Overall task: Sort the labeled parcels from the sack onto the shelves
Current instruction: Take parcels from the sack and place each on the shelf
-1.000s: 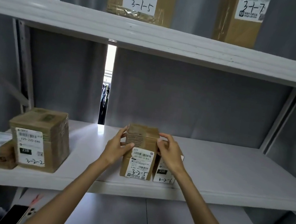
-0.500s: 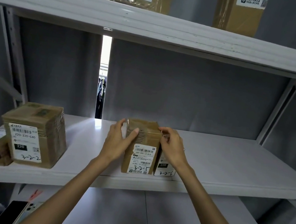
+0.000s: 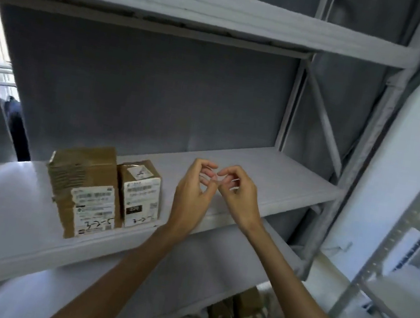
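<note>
Two parcels on middle shelf, both hands off them.
Taller parcel (image 3: 84, 189) and shorter parcel (image 3: 141, 192) stand touching side by side near the shelf (image 3: 269, 173) front edge. Left hand (image 3: 193, 191) and right hand (image 3: 236, 192) hover right of them, fingers loosely curled, fingertips almost meeting, holding nothing.

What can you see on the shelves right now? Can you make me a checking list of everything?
Surface: middle shelf, grey, mostly bare to the right of the boxes.
Job's things: taller parcel and shorter parcel stand side by side near the shelf's front edge, labels facing out; more parcels lie down low, blurred.
Clutter: nothing seen.
Grippers: left hand and right hand hover apart from the boxes, fingers curled, fingertips close together, holding no parcel.
Cables: nothing seen.
Surroundings: upper shelf, grey backing, a second rack at right.
</note>
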